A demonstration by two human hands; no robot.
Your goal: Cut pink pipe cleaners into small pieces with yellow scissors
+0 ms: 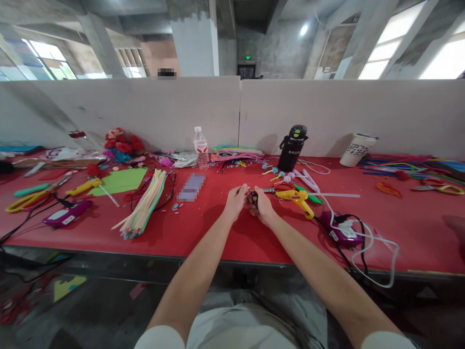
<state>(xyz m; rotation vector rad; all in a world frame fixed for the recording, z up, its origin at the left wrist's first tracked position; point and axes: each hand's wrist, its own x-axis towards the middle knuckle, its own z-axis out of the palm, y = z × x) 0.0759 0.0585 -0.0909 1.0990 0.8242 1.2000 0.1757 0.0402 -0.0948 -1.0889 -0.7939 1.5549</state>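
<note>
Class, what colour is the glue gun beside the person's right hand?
The glue gun beside the right hand is yellow, as the head view shows.

Person, one. Shirt (221,329): pale, near white, soft folds across the front. Left sleeve (160,337): short, same pale tone, hem rounded about the arm. Right sleeve (385,340): short, matching, at near right. Trousers (307,306): light grey, loose, creased, partly in shadow. Left forearm (199,274) and right forearm (310,256): bare. Left hand (236,201) and right hand (262,206): ungloved.
</note>
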